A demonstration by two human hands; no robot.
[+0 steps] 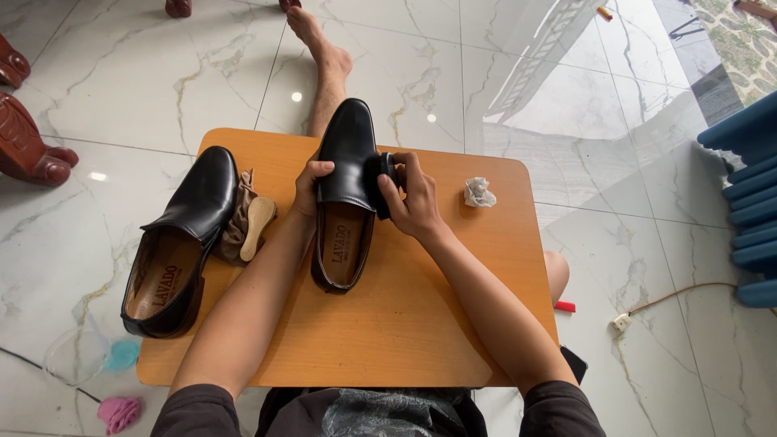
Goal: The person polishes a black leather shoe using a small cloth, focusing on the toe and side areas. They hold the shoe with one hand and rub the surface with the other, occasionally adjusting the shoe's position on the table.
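Left hand clamped on the black shoe, right hand closed around a dark applicator (possibly a sponge). Risks smearing the orange table if pressed unevenly.

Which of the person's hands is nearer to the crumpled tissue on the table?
Right. The right hand presses a dark pad against the shoe at its right side, a short gap left of the tissue. The left hand grips the shoe's far side, further away.
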